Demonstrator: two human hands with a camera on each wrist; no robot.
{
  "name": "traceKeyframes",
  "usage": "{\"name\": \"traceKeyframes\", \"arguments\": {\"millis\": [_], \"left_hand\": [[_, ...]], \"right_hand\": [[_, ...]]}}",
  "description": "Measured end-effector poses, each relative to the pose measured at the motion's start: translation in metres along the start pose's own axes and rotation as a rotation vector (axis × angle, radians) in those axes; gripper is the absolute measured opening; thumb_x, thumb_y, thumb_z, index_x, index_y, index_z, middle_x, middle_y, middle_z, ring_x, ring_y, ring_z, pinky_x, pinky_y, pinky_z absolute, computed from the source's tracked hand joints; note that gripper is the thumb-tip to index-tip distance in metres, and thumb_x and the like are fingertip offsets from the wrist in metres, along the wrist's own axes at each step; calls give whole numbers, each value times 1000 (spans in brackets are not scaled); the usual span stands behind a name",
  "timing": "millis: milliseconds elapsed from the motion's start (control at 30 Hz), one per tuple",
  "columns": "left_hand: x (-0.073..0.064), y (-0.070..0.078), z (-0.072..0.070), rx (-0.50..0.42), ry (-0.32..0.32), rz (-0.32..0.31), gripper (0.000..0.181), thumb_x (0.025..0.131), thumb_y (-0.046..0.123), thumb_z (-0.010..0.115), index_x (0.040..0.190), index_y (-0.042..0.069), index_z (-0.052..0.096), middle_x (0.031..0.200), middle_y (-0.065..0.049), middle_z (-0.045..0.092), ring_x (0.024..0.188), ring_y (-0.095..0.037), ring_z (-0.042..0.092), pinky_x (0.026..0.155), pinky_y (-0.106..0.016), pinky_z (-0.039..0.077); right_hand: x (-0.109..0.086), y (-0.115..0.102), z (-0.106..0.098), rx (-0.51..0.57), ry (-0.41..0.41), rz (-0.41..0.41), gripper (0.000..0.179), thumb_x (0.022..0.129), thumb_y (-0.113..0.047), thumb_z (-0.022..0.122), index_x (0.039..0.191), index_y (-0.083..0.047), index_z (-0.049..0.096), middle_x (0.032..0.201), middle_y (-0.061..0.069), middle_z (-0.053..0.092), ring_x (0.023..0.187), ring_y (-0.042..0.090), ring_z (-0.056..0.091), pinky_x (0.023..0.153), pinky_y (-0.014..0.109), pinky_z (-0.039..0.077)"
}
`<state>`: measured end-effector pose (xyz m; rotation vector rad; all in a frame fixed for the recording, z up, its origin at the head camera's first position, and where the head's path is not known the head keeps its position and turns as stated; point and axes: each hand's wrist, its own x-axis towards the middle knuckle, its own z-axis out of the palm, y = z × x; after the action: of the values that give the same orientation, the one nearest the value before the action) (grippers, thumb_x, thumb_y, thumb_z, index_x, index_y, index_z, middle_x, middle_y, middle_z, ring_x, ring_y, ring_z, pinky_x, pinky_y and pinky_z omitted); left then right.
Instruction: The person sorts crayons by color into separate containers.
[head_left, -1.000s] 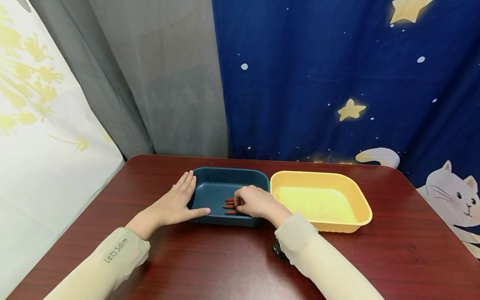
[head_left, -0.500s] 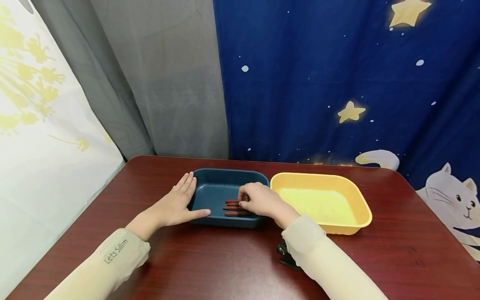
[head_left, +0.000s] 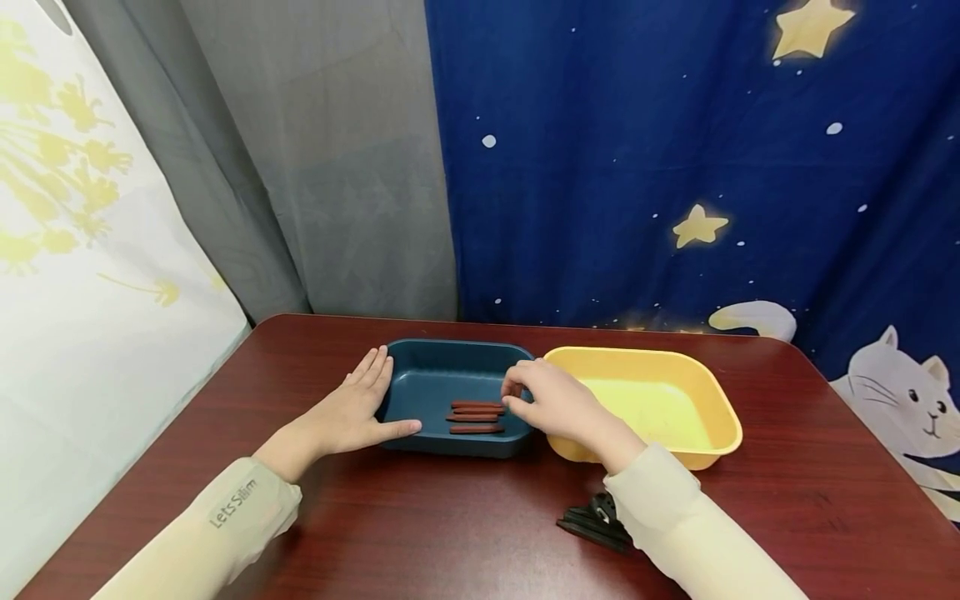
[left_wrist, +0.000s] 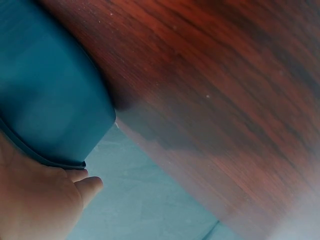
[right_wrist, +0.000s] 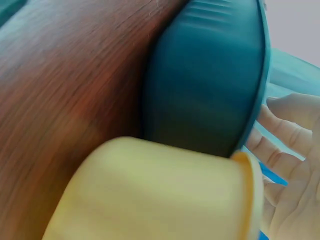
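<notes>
Several slim reddish-brown sticks (head_left: pixel 476 430) with tapered ends lie side by side in the right part of a dark blue plastic bin (head_left: pixel 442 447). My left hand (head_left: pixel 348 408) rests on the bin's left rim, fingers straight and thumb along the front edge. In the left wrist view, the fingers of that hand (left_wrist: pixel 42 200) lie against the blue rim. My right hand (head_left: pixel 558 404) is over the bin's right rim, fingers loosely bent with nothing between them. The right wrist view shows this hand (right_wrist: pixel 300 195) beside the rims of both bins.
A yellow plastic bin (head_left: pixel 708 458) stands right beside the blue one, partly behind my right wrist. Toward the front, a black clip (head_left: pixel 592 527) lies on the dark red wooden table (head_left: pixel 420 533), partly covered by my right sleeve. Curtains hang behind the table.
My right hand has drawn back to the right from the sticks, which now show in full. More of the black clip is visible. The left hand has stayed put.
</notes>
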<state>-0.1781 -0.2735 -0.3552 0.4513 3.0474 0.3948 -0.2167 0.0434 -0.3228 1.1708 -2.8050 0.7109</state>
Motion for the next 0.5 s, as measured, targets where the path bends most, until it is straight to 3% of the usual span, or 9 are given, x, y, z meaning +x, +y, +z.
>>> {"name": "traceKeyframes", "arguments": {"millis": [200,500], "left_hand": [[0,-1,0,1,-1,-2,119,84,78,53,156,-8,12,166,-23,1,155,-41,0,123,-57,13],[0,0,1,-10,2,-4,119,83,79,52,156,-7,12,166,-22,1,155,-41,-1,122,-59,15]], "right_hand": [[-20,3,-11,-17,54,14,16,96,-25,66,107,-15,71,106,-1,69,101,20,65,92,41,54],[-54,19,-19,-89,113,59,45,95,-40,65,131,-13,65,134,4,64,129,26,57,107,49,47]]}}
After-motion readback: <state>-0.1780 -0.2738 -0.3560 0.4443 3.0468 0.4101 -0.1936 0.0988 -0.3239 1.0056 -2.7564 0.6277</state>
